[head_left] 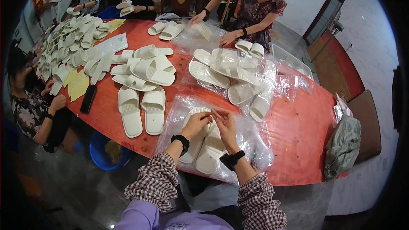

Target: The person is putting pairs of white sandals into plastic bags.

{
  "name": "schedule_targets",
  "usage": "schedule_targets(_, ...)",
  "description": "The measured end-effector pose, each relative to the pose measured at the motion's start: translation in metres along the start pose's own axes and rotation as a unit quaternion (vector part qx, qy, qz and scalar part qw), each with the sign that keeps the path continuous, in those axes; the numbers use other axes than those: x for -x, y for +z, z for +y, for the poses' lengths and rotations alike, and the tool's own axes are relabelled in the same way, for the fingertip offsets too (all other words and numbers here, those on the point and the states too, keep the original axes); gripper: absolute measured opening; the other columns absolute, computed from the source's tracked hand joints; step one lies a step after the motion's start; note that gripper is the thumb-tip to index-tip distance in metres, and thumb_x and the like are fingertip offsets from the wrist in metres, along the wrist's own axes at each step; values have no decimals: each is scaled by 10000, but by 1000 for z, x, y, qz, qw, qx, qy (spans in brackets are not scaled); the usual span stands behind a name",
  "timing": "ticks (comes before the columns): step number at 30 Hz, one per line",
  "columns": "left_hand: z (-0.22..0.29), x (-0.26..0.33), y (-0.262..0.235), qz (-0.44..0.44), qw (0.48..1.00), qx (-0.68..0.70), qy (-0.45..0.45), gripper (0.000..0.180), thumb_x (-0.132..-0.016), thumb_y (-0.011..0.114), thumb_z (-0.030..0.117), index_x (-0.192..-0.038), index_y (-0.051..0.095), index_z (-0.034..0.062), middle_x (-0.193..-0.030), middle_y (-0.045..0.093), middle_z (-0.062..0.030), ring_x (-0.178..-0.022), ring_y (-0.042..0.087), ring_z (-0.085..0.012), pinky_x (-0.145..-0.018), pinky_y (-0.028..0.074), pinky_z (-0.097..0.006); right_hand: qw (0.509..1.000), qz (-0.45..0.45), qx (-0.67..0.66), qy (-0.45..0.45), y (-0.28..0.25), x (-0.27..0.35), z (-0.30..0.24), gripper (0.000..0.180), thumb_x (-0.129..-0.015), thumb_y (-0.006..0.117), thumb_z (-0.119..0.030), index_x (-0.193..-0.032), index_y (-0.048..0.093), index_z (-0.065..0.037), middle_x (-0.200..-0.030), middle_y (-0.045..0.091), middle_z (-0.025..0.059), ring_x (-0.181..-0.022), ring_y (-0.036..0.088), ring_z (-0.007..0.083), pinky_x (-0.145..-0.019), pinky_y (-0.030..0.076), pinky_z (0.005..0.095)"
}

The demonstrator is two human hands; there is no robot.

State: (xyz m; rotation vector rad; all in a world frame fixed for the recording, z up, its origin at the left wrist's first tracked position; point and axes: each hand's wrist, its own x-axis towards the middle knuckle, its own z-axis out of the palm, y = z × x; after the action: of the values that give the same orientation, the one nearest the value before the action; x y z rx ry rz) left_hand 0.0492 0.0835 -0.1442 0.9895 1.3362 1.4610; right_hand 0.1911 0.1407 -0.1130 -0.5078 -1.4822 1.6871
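A pair of cream slippers (208, 155) lies side by side on a stack of clear plastic bags (172, 134) at the table's near edge. Above the slippers, my left hand (197, 124) and my right hand (226, 128) come together, fingertips nearly meeting. The fingers of both are bent and pinched; whatever lies between them is too small to make out. My hands partly cover the slippers' far ends. Whether this pair is inside a bag or on top of it, I cannot tell. Left of my hands rests another loose pair of slippers (153, 110).
Bagged slippers (238, 70) lie beyond my hands on the red table (298, 140). A large slipper heap (72, 42) fills the far left, near a black phone (87, 99). Several people work around the table; one person (257, 12) handles a bag opposite. A blue basin (102, 151) stands below.
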Motion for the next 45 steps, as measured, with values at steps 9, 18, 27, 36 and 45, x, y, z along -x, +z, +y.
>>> schedule_targets(9, -14, -3, -11, -124, 992, -23, -8, 216, -1004, 489, 245, -1012, 636, 87, -861, 582, 62, -754, 504, -38, -638, 403, -195, 992, 47, -86, 75, 10, -3, 6, 225, -948, 573, -49, -1148, 504, 28, -1254, 599, 198, -1071, 605, 182, -902, 476, 276)
schedule_targets(18, -7, 2, -3, -84, 990, -96, 55, 196, -971, 526, 166, -984, 634, 2, -861, 649, -45, -812, 582, -116, -759, 472, -260, 989, 127, -39, 60, 12, 1, 4, 181, -936, 594, -72, -1079, 604, 39, -1054, 683, 172, -779, 627, 138, -669, 515, 273)
schedule_targets(27, -10, 7, -3, -86, 993, -77, 17, 230, -982, 537, 163, -1072, 663, -7, -914, 666, -26, -835, 586, -84, -771, 479, -235, 973, 187, -78, 112, 4, 8, 13, 186, -908, 635, -71, -1076, 591, -4, -938, 646, 76, -817, 636, 136, -705, 527, 229)
schedule_targets(36, -10, -1, -9, -27, 997, 70, -11, 250, -992, 525, 152, -1177, 616, 11, -942, 673, -35, -849, 620, -98, -762, 496, -234, 983, 170, 13, 74, -2, 6, 21, 110, -904, 648, -107, -977, 622, -29, -891, 646, 37, -818, 606, 110, -693, 476, 226)
schedule_targets(45, 2, 4, 3, 18, 999, -47, 13, 148, -969, 551, 121, -996, 657, 22, -849, 643, -6, -742, 572, -81, -675, 467, -221, 981, 154, -44, 110, -10, 7, 27, 95, -894, 663, -91, -985, 639, -87, -887, 644, -34, -733, 542, 27, -618, 405, 162)
